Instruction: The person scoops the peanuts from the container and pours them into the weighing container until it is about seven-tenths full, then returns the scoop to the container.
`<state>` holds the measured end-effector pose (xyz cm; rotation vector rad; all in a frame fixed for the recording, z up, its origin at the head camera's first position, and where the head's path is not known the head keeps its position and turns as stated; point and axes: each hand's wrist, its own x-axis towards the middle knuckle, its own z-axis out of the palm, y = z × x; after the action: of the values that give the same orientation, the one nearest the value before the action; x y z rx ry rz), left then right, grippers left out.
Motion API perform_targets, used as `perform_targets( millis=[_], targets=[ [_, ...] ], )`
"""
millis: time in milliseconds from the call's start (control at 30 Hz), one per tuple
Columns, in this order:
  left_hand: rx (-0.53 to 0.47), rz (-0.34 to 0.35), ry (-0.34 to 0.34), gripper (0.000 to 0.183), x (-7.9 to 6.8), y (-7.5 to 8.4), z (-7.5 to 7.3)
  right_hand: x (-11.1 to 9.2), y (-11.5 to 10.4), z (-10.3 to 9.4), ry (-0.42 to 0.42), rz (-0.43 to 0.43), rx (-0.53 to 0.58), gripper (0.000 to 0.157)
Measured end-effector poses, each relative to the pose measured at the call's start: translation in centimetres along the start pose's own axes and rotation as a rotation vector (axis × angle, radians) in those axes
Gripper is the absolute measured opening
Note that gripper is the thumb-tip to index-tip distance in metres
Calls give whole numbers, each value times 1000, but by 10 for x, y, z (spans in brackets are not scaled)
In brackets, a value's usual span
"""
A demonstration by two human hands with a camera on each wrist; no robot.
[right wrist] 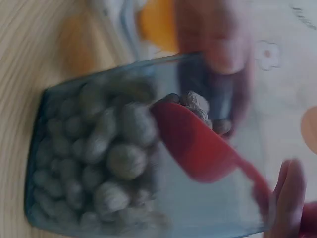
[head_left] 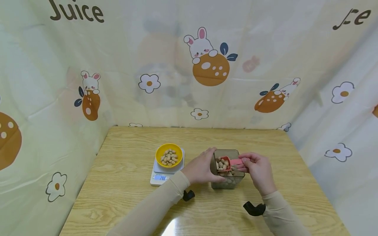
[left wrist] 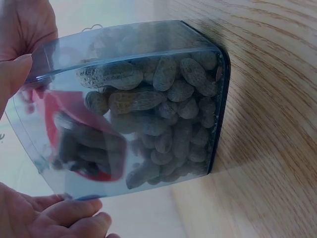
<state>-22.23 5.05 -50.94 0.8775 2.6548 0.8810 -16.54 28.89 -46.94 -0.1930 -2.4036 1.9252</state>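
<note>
My left hand [head_left: 200, 168] grips the clear grey plastic container [head_left: 221, 185] at its upper edge, thumb on the near side and fingers toward the far side. Peanuts in their shells [left wrist: 168, 129] fill the container's lower part. With its fingers and thumb, my right hand [head_left: 261, 170] pinches the handle of a red scoop [head_left: 236, 162]. The scoop's bowl, loaded with several peanuts [head_left: 222, 165], is inside the container, above the heap. In the right wrist view the scoop [right wrist: 198, 144] shows tilted through the clear wall.
To the left of the container, a white digital scale [head_left: 157, 172] carries a yellow bowl [head_left: 159, 151] holding several peanuts. Its lit display seems to read 28.8. Both stand on the wooden table [head_left: 124, 157], with patterned curtains [head_left: 124, 98] behind and at the sides.
</note>
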Motion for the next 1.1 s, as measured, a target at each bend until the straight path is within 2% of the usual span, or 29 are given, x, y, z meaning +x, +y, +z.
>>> perform_targets(
  millis=[167,267,400,600,733,1100],
  targets=[
    [-2,-10,-5,123,0,0,-1,3,-2,-15,-3,207,147,27],
    [-3,-6,-5,122,0,1,-1,3,-2,-22,-19,277,228,23],
    [0,4,-5,121,1,0,-1,1,0,-28,-24,327,300,26],
    [19,6,-4,121,0,1,-1,-2,2,-33,-15,379,378,35],
    [53,33,8,122,-2,1,0,-3,1,-37,-16,393,407,36],
    [94,131,47,125,-10,-6,-4,0,-10,-38,-30,368,478,35]
  ],
)
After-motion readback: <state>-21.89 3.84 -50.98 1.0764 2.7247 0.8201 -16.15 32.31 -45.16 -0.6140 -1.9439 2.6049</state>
